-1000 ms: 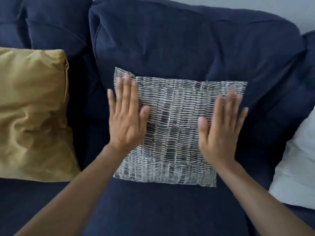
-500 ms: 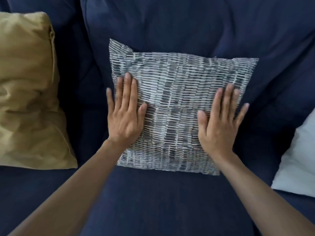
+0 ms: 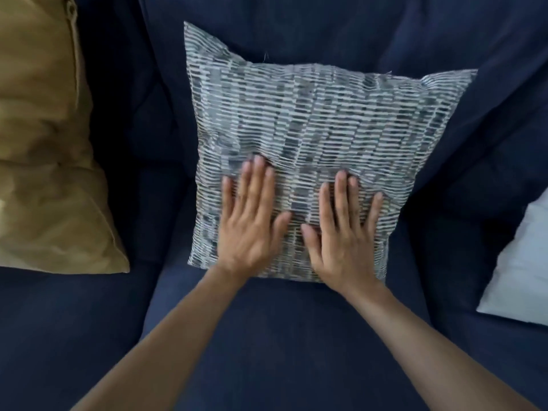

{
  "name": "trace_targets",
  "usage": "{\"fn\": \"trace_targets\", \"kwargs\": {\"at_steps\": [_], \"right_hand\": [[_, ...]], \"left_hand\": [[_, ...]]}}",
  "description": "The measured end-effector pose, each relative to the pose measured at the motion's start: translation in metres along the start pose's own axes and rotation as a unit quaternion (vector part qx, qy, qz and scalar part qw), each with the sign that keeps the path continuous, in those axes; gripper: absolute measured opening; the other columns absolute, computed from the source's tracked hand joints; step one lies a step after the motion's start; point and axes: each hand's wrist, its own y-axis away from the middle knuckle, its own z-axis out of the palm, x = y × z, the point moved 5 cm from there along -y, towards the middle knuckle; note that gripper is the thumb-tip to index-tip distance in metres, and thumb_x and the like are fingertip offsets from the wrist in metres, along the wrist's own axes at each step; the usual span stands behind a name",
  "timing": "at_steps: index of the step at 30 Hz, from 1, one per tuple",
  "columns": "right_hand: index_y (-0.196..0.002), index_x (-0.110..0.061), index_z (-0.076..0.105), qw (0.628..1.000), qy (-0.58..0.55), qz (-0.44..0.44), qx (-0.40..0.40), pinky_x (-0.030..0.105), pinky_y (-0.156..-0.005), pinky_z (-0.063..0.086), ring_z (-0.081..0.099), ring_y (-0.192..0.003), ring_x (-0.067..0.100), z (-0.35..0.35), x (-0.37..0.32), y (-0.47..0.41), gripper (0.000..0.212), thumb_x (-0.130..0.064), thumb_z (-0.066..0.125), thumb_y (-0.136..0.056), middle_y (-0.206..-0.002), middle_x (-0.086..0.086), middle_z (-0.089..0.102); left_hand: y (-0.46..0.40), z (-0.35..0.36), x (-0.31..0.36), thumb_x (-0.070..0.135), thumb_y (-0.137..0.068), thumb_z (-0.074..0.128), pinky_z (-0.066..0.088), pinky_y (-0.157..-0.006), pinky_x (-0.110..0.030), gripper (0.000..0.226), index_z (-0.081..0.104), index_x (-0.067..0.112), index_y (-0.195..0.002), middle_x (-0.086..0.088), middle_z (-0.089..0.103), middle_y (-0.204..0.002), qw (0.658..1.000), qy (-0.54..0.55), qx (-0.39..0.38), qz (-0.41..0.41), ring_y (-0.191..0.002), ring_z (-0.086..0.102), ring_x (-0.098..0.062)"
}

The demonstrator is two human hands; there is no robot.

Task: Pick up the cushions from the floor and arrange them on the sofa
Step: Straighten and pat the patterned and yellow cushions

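Observation:
A grey and white patterned cushion [image 3: 320,120] leans against the back of the dark blue sofa [image 3: 267,336], standing on the seat. My left hand [image 3: 252,218] lies flat on its lower left part, fingers spread. My right hand [image 3: 344,229] lies flat on its lower middle part, close beside the left, thumbs nearly meeting. Neither hand grips the fabric. A mustard yellow cushion [image 3: 44,149] leans on the sofa at the left. A white cushion [image 3: 522,268] shows at the right edge, partly cut off.
Bare blue seat lies between the patterned cushion and each neighbour. The sofa back fills the top of the view. No floor is visible.
Both hands slid down and inward on the patterned cushion, now close together near its bottom edge. The view moved closer and lower, so the cushion looks bigger.

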Motion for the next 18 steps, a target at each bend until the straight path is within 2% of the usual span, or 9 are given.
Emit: {"fn": "trace_targets", "kwargs": {"at_steps": [2,5,8,10,12,14,16,18], "right_hand": [[-0.168,-0.002,0.018,1.0,0.018,0.018,0.006,0.081,-0.126,0.011,0.009,-0.165,0.04,0.001,0.019,0.004,0.077,-0.05,0.042,-0.113,-0.177,0.02,0.007],[-0.168,0.002,0.017,0.995,0.022,0.092,0.01,0.083,-0.123,0.012,0.016,-0.163,0.052,-0.003,0.047,0.019,0.078,-0.051,0.034,-0.113,-0.177,0.028,0.012],[-0.167,0.007,0.017,0.985,-0.007,0.169,0.034,0.084,-0.122,0.011,0.013,-0.163,0.055,-0.021,0.06,0.032,0.078,-0.049,0.03,-0.114,-0.175,0.035,0.011],[-0.167,0.006,0.012,0.99,-0.046,0.132,0.033,0.083,-0.124,0.006,0.007,-0.164,0.052,-0.029,0.039,0.035,0.08,-0.048,0.035,-0.113,-0.176,0.032,0.005],[-0.169,-0.002,0.004,0.997,-0.069,0.036,0.015,0.079,-0.127,0.003,-0.001,-0.166,0.042,-0.023,0.002,0.039,0.084,-0.049,0.042,-0.112,-0.178,0.022,-0.002],[-0.171,-0.007,0.002,0.997,-0.066,-0.026,0.004,0.079,-0.127,0.006,-0.004,-0.168,0.035,-0.008,-0.026,0.044,0.086,-0.048,0.049,-0.111,-0.18,0.015,-0.009],[-0.172,-0.009,0.002,0.998,-0.054,-0.026,0.0,0.08,-0.127,0.008,-0.003,-0.168,0.033,0.007,-0.031,0.044,0.085,-0.045,0.05,-0.111,-0.181,0.014,-0.007],[-0.171,-0.007,0.004,0.999,-0.035,-0.004,-0.004,0.079,-0.127,0.009,-0.001,-0.169,0.033,0.015,-0.016,0.041,0.084,-0.049,0.047,-0.112,-0.18,0.016,-0.001]], "left_hand": [[0.004,0.0,-0.028,0.046,-0.115,0.028,0.012,-0.132,-0.067,0.073,0.02,-0.004,-0.167,-0.023,0.014,-0.176,0.999,-0.016,-0.005,-0.047,-0.165,0.009,-0.037],[0.016,-0.008,-0.057,0.043,-0.115,0.025,0.008,-0.132,-0.067,0.072,0.015,-0.004,-0.168,-0.023,0.01,-0.178,0.992,-0.001,-0.011,-0.129,-0.167,0.006,-0.037],[0.024,-0.027,-0.068,0.041,-0.116,0.025,0.012,-0.13,-0.07,0.071,0.015,-0.007,-0.167,-0.027,0.01,-0.177,0.983,0.004,0.014,-0.182,-0.167,0.008,-0.041],[0.021,-0.036,-0.049,0.042,-0.116,0.023,0.009,-0.131,-0.07,0.072,0.017,-0.01,-0.166,-0.029,0.01,-0.176,0.984,0.029,0.031,-0.172,-0.166,0.008,-0.044],[0.015,-0.034,-0.011,0.043,-0.115,0.023,0.007,-0.132,-0.068,0.073,0.019,-0.012,-0.164,-0.03,0.011,-0.175,0.988,0.069,0.036,-0.133,-0.165,0.009,-0.047],[0.015,-0.02,0.028,0.043,-0.115,0.024,0.008,-0.132,-0.068,0.073,0.02,-0.011,-0.163,-0.029,0.013,-0.175,0.991,0.09,0.022,-0.092,-0.164,0.011,-0.046],[0.022,-0.003,0.041,0.044,-0.115,0.024,0.01,-0.132,-0.068,0.072,0.018,-0.009,-0.164,-0.026,0.012,-0.175,0.993,0.079,0.011,-0.088,-0.165,0.01,-0.042],[0.032,0.009,0.023,0.046,-0.115,0.024,0.011,-0.132,-0.068,0.073,0.017,-0.007,-0.166,-0.024,0.01,-0.176,0.992,0.04,0.006,-0.123,-0.165,0.011,-0.04]]}}
